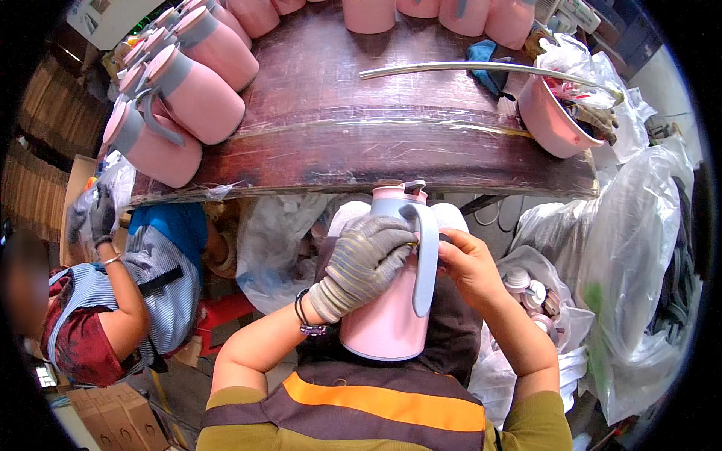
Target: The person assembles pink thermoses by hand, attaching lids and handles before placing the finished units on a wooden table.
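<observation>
A pink vacuum jug (382,323) stands slightly tilted on my lap, with a grey collar and a long grey-blue handle (426,274) facing right. My left hand (365,259), in a grey knitted glove, wraps round the jug's upper body beside the handle. Bare and closed, my right hand (468,263) pinches at the handle's right side, near its upper part. Something small and dark shows at those fingertips, too hidden to name. A thin yellow bit pokes out between the gloved fingers and the handle. At the top of the jug sits a dark grey lid piece (414,186).
Similar pink jugs (197,98) line the left and far sides of the dark table (316,150). A pink tub (553,124) of scraps and a long metal strip (451,66) lie at right. Bagged lids (530,289) sit beside me. A co-worker (128,301) sits at left.
</observation>
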Available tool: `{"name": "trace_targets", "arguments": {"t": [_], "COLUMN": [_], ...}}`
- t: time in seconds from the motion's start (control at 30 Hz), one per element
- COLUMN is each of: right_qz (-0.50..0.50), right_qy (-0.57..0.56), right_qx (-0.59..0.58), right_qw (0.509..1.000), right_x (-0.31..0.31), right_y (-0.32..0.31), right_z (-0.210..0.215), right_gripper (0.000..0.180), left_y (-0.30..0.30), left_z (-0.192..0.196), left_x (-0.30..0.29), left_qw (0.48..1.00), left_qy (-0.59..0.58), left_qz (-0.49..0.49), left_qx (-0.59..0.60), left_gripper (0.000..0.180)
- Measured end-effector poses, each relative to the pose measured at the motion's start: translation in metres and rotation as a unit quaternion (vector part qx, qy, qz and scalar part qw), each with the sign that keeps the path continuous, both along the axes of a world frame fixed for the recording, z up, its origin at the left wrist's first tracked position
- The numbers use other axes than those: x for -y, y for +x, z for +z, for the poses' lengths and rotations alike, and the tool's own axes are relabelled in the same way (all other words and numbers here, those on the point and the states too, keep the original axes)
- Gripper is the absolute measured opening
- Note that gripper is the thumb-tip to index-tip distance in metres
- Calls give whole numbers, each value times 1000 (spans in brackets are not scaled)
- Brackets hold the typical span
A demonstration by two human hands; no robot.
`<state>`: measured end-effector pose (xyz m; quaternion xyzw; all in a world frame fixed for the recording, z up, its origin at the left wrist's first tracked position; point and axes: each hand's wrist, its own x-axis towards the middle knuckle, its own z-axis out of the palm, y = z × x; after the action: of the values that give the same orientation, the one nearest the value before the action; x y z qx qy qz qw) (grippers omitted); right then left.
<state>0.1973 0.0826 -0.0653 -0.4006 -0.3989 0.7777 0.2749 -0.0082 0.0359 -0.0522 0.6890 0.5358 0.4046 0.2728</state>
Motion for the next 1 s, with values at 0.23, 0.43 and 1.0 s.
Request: {"name": "trace_targets", "arguments": {"t": [0.23, 0.43, 1.0], "right_qz": [-20, -34, 123], "right_qy": [-135, -29, 177], "right_qx": [-154, -143, 129], "right_qw": [979, 989, 968], "right_x": [-7, -3, 32], "right_y": [24, -7, -36], "right_z": [10, 50, 38], "right_gripper": [34, 32, 25], "left_y": [-21, -16, -32], "left_z": [24, 50, 37], "left_x": [7, -6, -24], "left_qw": [748, 969, 977], "left_qy": [-211, -151, -64], "left_qz": [-131, -41, 26], "left_qx": [615, 188, 201], "left_gripper": [27, 49, 18]}}
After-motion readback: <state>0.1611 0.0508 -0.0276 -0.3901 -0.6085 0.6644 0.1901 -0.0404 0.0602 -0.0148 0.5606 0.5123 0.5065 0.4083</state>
